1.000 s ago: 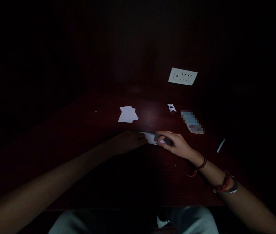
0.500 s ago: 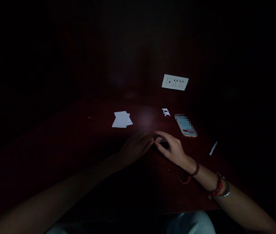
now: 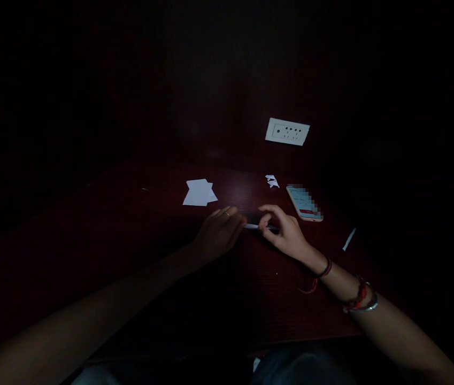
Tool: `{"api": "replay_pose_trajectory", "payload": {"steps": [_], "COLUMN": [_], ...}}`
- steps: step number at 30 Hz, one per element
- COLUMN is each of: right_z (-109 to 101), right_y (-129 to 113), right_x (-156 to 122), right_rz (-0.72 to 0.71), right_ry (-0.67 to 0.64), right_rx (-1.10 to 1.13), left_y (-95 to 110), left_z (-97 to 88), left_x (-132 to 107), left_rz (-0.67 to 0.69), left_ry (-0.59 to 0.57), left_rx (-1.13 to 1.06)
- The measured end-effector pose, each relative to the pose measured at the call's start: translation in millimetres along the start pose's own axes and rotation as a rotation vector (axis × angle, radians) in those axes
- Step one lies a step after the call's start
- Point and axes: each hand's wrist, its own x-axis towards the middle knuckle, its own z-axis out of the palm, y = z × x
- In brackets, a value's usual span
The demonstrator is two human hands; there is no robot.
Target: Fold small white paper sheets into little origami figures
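The scene is very dark. My left hand (image 3: pixel 222 233) and my right hand (image 3: pixel 283 231) meet at the middle of a dark red wooden table (image 3: pixel 138 240). Between them lies a small folded white paper (image 3: pixel 255 226), seen as a thin white edge. Both hands pinch it with curled fingers, the left at its left end, the right at its right end. Most of the paper is hidden under the fingers. My right wrist wears dark and red bands and a metal bangle.
Folded white paper pieces (image 3: pixel 199 192) lie beyond my left hand. Small paper scraps (image 3: pixel 272 181) and a phone (image 3: pixel 304 203) sit beyond my right hand. A white paper strip (image 3: pixel 348 239) lies at the right. A white wall socket (image 3: pixel 287 131) is behind.
The white paper was flat and more exposed a second ago. My hands have closed in over it, and only a thin edge shows now. The view shifted slightly.
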Motion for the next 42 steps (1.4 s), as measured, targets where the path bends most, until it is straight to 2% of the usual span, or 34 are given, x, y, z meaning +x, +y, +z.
{"api": "replay_pose_trajectory", "payload": {"steps": [6,11,13,15,17,20,24,31,38,42], "right_z": [-9,-20,-25,-29,-30,-27,-21,-13,-8,-6], "right_y": [19,36,44,49,49,39,23,12,8,6], "right_x": [0,0,-1,-3,-5,-8,-11,-11,-11,-12], "right_rz": [0.001,0.015,0.060,0.108,0.101,-0.011,-0.137,-0.205,-0.220,-0.186], "right_ry": [-0.042,-0.061,-0.025,0.075,0.124,0.089,-0.003,-0.041,-0.043,-0.050], "right_rx": [-0.056,-0.136,-0.200,-0.236,-0.243,-0.236,-0.186,-0.133,-0.167,-0.156], "left_y": [-16,-40,-50,-54,-50,-33,-13,-7,-4,-5], "left_z": [1.6,5.1,6.5,7.4,8.1,8.9,9.6,11.8,10.7,10.4], "left_x": [-2,-4,-5,-5,-5,-3,-3,-4,-4,-6], "left_rz": [-0.060,-0.083,-0.137,-0.163,-0.126,-0.008,0.078,0.199,0.212,0.144], "left_ry": [0.025,0.111,0.174,0.200,0.175,0.090,0.047,0.046,0.092,0.080], "left_rx": [-0.028,-0.046,-0.016,0.006,0.017,0.028,0.055,0.107,0.080,0.015]}}
